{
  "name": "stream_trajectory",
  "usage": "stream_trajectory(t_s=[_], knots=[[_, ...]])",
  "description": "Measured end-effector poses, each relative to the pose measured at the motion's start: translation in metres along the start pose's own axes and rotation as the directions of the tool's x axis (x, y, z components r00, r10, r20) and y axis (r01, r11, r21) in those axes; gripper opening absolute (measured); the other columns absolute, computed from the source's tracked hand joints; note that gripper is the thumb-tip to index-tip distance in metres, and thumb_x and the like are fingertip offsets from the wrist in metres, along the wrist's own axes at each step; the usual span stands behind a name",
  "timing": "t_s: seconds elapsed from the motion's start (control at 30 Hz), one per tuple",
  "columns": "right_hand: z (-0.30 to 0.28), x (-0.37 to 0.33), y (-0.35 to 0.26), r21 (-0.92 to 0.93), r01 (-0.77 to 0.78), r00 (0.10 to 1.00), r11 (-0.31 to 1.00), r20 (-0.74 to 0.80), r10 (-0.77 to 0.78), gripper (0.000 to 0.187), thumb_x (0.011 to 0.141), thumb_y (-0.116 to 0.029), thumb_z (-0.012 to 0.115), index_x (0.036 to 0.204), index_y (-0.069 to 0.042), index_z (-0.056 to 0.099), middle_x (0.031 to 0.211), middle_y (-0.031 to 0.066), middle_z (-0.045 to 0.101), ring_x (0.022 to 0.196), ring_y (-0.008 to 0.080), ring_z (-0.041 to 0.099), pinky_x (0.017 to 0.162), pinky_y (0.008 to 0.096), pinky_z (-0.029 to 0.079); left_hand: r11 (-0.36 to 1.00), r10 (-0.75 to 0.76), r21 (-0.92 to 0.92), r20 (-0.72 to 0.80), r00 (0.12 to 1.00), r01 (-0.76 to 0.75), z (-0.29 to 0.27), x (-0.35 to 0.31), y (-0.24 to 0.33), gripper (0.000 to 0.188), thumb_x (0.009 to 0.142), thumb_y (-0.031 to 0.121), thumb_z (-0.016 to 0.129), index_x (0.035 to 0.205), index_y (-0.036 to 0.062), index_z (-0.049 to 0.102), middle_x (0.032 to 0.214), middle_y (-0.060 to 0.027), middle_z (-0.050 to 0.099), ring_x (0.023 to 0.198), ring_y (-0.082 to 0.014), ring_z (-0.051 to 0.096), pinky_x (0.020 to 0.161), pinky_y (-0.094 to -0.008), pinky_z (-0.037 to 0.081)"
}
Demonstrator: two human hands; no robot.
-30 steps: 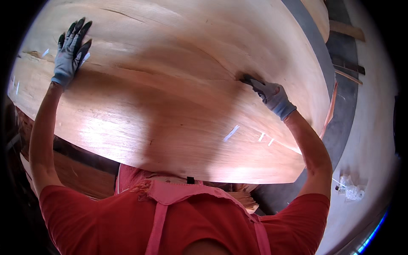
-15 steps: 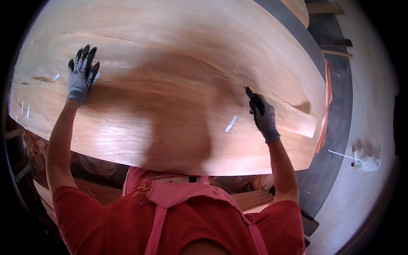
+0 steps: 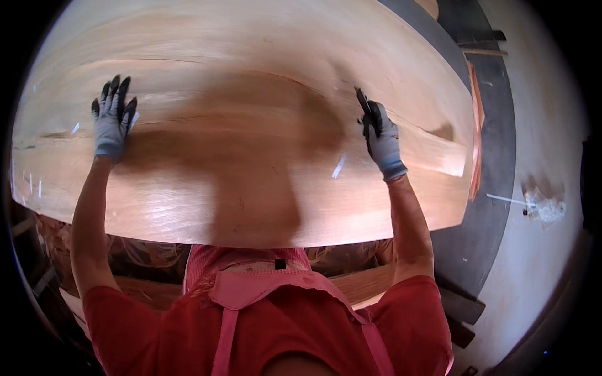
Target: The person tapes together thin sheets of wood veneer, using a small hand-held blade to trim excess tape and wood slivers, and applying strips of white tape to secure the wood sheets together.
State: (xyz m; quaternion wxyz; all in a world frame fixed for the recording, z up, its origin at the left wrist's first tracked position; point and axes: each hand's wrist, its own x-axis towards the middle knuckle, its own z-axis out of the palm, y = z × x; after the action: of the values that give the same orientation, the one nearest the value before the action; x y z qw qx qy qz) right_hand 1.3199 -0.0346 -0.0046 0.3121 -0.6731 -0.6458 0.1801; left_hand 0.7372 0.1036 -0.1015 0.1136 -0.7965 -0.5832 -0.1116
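A large thin sheet of pale wood veneer [image 3: 251, 56] fills most of the view, lying flat in front of me. My left hand [image 3: 113, 119], in a grey glove with black fingertips, rests flat on the sheet's left part with fingers spread. My right hand [image 3: 379, 135], gloved the same way, is closed around a small dark tool [image 3: 364, 100] whose tip touches the sheet near a long crack. My shadow falls across the sheet's middle. A short strip of clear tape [image 3: 340, 165] sticks to the wood just left of my right wrist.
Under the sheet's near edge lie more stacked wood sheets [image 3: 364, 282]. A dark floor strip [image 3: 495, 144] runs along the right side, with pale concrete floor [image 3: 545, 94] beyond it and a crumpled clear wrapper [image 3: 544, 203] lying there. Several small tape bits [image 3: 31, 183] dot the sheet's left edge.
My right hand moved left and inward from the sheet's right part, onto the crack line. My left hand shifted slightly right, staying flat. The view drifted over the sheet.
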Motion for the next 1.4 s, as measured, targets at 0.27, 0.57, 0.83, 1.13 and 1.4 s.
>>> stream_trajectory(t_s=[0.27, 0.57, 0.83, 1.13, 1.4], knots=[[-0.067, -0.081, 0.071, -0.113, -0.504, 0.860, 0.856, 0.028, 0.510, 0.042, 0.084, -0.020, 0.077, 0.125, -0.018, 0.066, 0.072, 0.0029, 0.069, 0.051, 0.0055, 0.051, 0.050, 0.0240, 0.043, 0.999, 0.036, 0.009, -0.002, 0.999, -0.036, 0.008, -0.002, -0.010, 0.056, 0.102, 0.042, 0.043, 0.154, 0.0300, 0.028, 0.161, 0.0010, 0.025, 0.149, -0.0203, 0.020, 0.116, -0.0529, 0.012], [-0.073, -0.026, 0.111, -0.221, -0.427, 0.904, 0.877, -0.111, 0.412, 0.041, 0.090, -0.020, 0.068, 0.130, -0.019, 0.061, 0.082, 0.0104, 0.072, 0.062, 0.0160, 0.066, 0.059, 0.0287, 0.051, 0.953, 0.258, 0.112, 0.185, 0.948, -0.281, 0.002, 0.007, -0.036, 0.073, 0.083, 0.016, 0.064, 0.151, 0.0188, 0.037, 0.159, -0.0053, 0.029, 0.145, -0.0285, 0.028, 0.118, -0.0410, 0.025], [-0.066, 0.015, 0.163, -0.701, -0.069, 0.997, 0.710, -0.015, 0.082, 0.028, 0.087, -0.029, 0.065, 0.113, -0.020, 0.064, 0.094, 0.0116, 0.070, 0.084, 0.0362, 0.066, 0.069, 0.0448, 0.052, 0.980, 0.145, -0.164, 0.178, 0.973, -0.115, 0.008, 0.007, -0.046, 0.053, 0.095, 0.012, 0.042, 0.148, 0.0119, 0.042, 0.155, -0.0076, 0.038, 0.143, -0.0245, 0.032, 0.119, -0.0372, 0.024], [-0.122, 0.014, 0.137, -0.185, -0.239, 0.964, 0.953, -0.163, 0.210, 0.030, 0.086, 0.000, 0.067, 0.114, -0.009, 0.068, 0.080, 0.0043, 0.072, 0.060, 0.0094, 0.064, 0.051, 0.0249, 0.049, 0.972, 0.137, -0.216, 0.203, 0.970, -0.092, 0.005, 0.012, -0.047, 0.054, 0.096, 0.009, 0.040, 0.150, 0.0037, 0.035, 0.156, -0.0067, 0.035, 0.145, -0.0198, 0.029, 0.121, -0.0307, 0.020], [-0.250, 0.135, 0.153, 0.010, -0.291, 0.723, 0.957, -0.653, 0.227, 0.020, 0.093, -0.019, 0.064, 0.103, -0.002, 0.069, 0.076, 0.0076, 0.070, 0.051, 0.0115, 0.058, 0.043, 0.0263, 0.041, 0.991, 0.114, -0.106, 0.280, 0.953, -0.087, 0.003, 0.018, -0.043, 0.066, 0.088, 0.013, 0.053, 0.151, 0.0068, 0.034, 0.158, -0.0068, 0.031, 0.146, -0.0190, 0.027, 0.122, -0.0295, 0.017]])
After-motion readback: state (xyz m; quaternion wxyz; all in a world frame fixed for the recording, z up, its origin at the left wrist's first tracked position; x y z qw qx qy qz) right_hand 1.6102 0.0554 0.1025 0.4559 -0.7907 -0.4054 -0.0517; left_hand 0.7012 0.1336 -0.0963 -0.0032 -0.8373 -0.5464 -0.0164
